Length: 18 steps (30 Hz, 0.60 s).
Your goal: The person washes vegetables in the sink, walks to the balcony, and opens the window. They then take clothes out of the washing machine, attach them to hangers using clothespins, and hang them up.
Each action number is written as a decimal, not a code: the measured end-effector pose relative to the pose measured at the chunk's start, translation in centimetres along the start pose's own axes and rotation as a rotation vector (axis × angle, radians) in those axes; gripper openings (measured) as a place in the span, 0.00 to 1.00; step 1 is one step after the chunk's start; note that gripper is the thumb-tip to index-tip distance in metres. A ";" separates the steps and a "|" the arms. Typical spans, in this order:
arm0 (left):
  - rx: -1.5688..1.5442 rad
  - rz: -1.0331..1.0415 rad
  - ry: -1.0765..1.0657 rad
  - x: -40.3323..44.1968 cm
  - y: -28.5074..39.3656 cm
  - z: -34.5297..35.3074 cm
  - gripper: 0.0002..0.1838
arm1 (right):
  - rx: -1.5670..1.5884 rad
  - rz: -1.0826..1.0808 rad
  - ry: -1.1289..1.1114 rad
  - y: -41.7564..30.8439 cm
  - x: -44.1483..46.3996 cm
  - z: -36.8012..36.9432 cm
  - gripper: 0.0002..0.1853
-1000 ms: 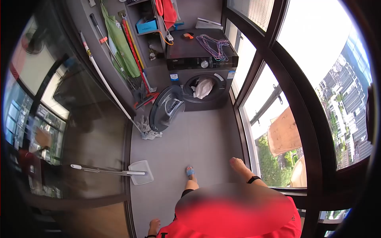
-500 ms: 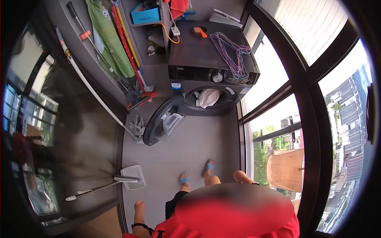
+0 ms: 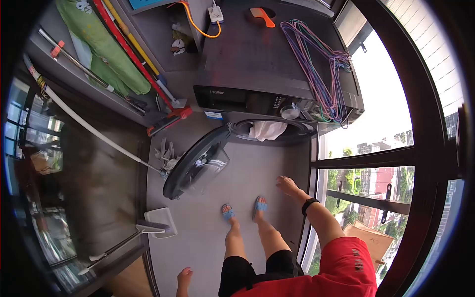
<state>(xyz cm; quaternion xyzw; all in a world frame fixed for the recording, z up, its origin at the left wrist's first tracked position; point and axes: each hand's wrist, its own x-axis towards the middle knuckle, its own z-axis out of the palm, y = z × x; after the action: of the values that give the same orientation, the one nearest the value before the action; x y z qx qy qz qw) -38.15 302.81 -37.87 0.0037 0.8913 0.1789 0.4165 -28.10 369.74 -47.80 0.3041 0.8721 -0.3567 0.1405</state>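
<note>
My right hand [image 3: 287, 185] hangs over the floor with its fingers apart and nothing in it; a black band circles the wrist. At the bottom edge is my left hand [image 3: 184, 276], also away from any object, its fingers mostly hidden. Ahead stands a black washing machine [image 3: 247, 54] with its round door [image 3: 193, 163] swung open to the left. White cloth [image 3: 268, 130] sits in the drum opening. On the machine's top lie a looped bundle of purple, blue and green cord [image 3: 316, 69] and an orange-handled brush [image 3: 264, 17].
A dustpan [image 3: 161, 222] with a long-handled broom is at the left. A mop [image 3: 166, 158], red and yellow poles and a green cloth [image 3: 106, 54] line the left wall. An orange cable [image 3: 198, 29] hangs by the shelf. Windows run along the right.
The view has moved closer to the washing machine and tilted. Both feet in blue slippers now show side by side. My right hand has come forward; my left hand sits lower in view.
</note>
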 end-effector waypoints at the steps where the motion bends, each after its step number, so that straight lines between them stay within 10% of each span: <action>1: 0.025 0.019 0.002 0.8 0.1 0.3 0.17 | 0.028 0.033 0.085 0.4 2.6 -0.8 0.18; 4: 0.066 0.027 -0.031 2.7 0.4 1.2 0.15 | 0.063 0.231 0.298 0.2 10.5 -4.0 0.26; 10: 0.192 -0.055 -0.076 6.3 1.3 2.6 0.18 | -0.771 -0.080 0.439 1.7 23.4 -4.7 0.34; 18: 0.204 -0.189 -0.208 10.4 -6.1 6.7 0.21 | -0.927 -0.231 0.664 10.0 31.2 -2.1 0.21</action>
<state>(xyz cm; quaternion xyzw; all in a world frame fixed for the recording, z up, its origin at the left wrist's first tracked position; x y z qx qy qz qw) -39.08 300.79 -51.48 -0.0196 0.8532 0.0462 0.5191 -46.07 390.19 -66.10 0.2093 0.9621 0.1637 -0.0616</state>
